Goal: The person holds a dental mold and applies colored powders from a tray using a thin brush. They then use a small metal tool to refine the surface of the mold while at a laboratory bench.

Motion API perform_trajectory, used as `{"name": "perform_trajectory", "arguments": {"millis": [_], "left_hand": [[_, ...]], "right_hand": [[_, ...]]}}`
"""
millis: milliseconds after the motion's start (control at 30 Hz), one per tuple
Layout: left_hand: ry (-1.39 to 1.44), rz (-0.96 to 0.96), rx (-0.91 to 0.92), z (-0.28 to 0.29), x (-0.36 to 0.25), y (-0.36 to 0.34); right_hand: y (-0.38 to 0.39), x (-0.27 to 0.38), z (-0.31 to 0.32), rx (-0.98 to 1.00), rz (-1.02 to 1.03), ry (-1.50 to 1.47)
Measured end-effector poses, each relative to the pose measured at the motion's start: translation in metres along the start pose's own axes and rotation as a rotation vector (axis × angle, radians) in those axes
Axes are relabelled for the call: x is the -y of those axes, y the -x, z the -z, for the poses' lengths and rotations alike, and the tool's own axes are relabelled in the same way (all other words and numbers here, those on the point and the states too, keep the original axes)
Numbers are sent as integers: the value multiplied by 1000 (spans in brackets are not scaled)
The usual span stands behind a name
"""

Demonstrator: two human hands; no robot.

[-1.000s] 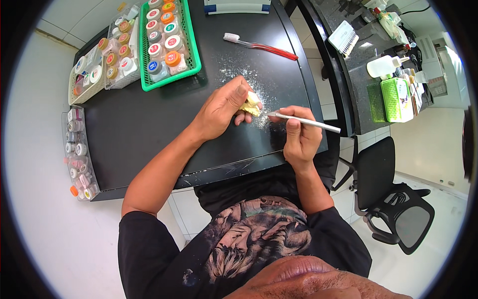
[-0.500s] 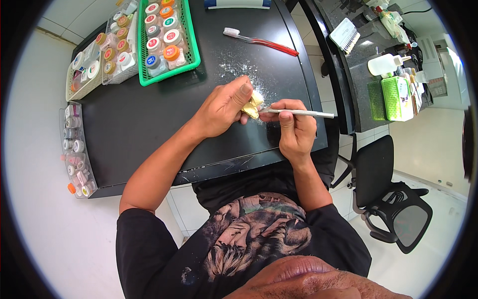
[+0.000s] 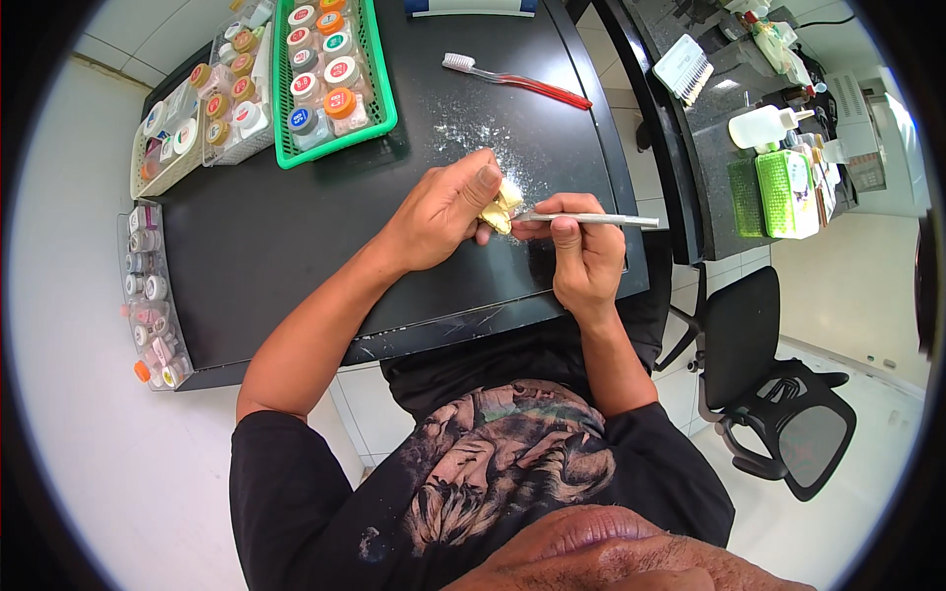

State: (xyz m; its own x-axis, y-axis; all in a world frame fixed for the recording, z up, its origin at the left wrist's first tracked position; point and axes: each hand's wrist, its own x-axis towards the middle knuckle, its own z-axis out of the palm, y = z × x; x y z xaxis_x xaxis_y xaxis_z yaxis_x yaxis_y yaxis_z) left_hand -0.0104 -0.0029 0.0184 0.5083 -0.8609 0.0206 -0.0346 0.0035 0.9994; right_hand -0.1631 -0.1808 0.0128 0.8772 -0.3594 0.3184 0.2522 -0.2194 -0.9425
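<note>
Tool [image 3: 631, 222]: we judge that short, light strokes at a shallow angle give the best control; we pinch it low, near the tip, and steer with the fingers.
Piece [image 3: 501, 212]: we brace it firmly and turn it to present each edge, rather than reaching around it with the tip; too hard a push could chip it or let the tip slip toward the thumb.
Left grip [image 3: 440, 212]: closed on the pale yellow piece, thumb along the near-left side; the piece projects to the right of the thumb, partly hidden by the fingers.
Right grip [image 3: 583, 251]: closed pen-fashion around the silver tool, its shaft nearly level and its rear end jutting right.
Tip position: at the right edge of the piece, between both grips; we cannot tell whether it touches.
Powder [image 3: 473, 133]: white, scattered over the black table [image 3: 286, 246] beyond and beside the piece.
Toothbrush [image 3: 517, 82]: red-handled, lying beyond the powder.
Basket [image 3: 384, 94]: green, full of lidded jars [image 3: 341, 103], left of the toothbrush.
</note>
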Motion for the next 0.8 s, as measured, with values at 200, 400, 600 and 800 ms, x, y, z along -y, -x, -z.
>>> {"name": "perform_trajectory", "arguments": {"millis": [200,400,600,800], "left_hand": [[5,16,-4,1,0,0],[28,29,45,5,-5,0],[46,-2,101,8,0,-1],[4,33,82,3,-7,-3]], "right_hand": [[-1,-1,0,13,6,14],[1,-3,2,-20,-44,-51],[2,-5,1,-46,-61,-94],[1,-3,0,-56,-91,-125]]}}
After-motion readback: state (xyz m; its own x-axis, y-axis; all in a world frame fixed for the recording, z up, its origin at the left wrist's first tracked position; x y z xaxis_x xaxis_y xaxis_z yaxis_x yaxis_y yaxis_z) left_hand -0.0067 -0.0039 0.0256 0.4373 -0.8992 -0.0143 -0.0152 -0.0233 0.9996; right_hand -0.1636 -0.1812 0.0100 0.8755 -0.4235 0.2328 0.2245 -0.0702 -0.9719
